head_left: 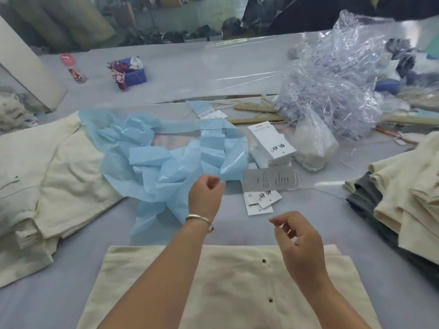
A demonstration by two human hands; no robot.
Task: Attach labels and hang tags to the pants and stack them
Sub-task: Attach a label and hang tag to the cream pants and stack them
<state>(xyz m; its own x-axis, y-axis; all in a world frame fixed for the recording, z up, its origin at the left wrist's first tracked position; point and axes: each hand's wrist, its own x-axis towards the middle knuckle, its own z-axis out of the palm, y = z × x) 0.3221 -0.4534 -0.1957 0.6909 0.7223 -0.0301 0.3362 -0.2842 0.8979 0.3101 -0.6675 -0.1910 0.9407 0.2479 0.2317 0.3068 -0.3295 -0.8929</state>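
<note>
With your left hand curled, its grip unclear, your right hand pinching perhaps a thread above the pants, the thread could have snagged the hang tags beyond.

Two hands, three cream garment piles, one bottle.

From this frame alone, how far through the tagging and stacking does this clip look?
Mid-job, as far as one frame shows. A cream stack sits at the left, perhaps finished. One cream pair of pants lies flat in front with no tag visible; the left hand and right hand hover above it, fingers curled, possibly pinching thread. Hang tags lie loose ahead, and a mixed pile at the right probably still waits.
</note>
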